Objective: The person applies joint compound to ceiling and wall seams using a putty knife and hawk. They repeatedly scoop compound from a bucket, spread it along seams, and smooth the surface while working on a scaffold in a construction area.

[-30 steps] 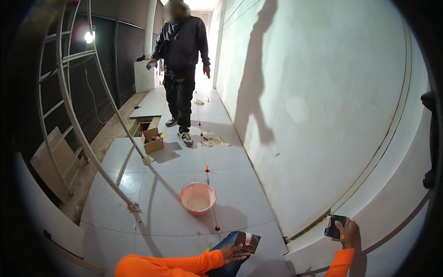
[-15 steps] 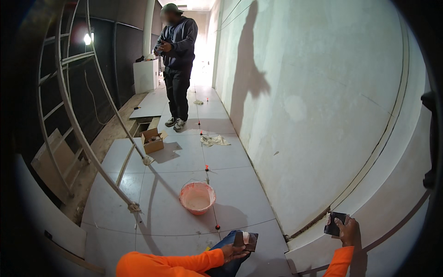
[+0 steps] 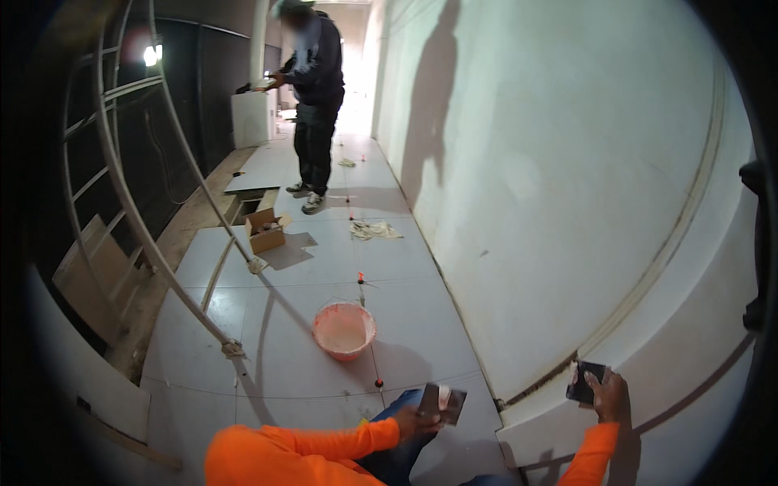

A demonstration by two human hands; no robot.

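Note:
My left hand point(image 3: 415, 423) is closed around a dark, square-bladed putty knife point(image 3: 456, 407), held over my bent knee in blue trousers point(image 3: 389, 458). A dab of pale filler point(image 3: 443, 396) sits on its blade. At the right, my right hand point(image 3: 611, 398) grips a second dark putty knife point(image 3: 580, 390) with whitish filler along its left edge. That blade is at the white ledge point(image 3: 543, 409) by the foot of the wall, close to a dark gap point(image 3: 535, 390); whether it touches is hard to tell. Both handles are hidden by my fingers.
A pink bucket point(image 3: 345, 332) of pale mix stands ahead on the large floor tiles. Beyond lie a rag point(image 3: 375, 230), an open cardboard box point(image 3: 265, 233) and a floor opening point(image 3: 251, 207). A metal ladder frame point(image 3: 134, 211) rises at left. Another person point(image 3: 316, 97) stands farther off.
My left hand has shifted slightly up and right, its putty knife now tilted. The right hand stays at the ledge. The other person has turned left, hands lowered toward the white box-like stand.

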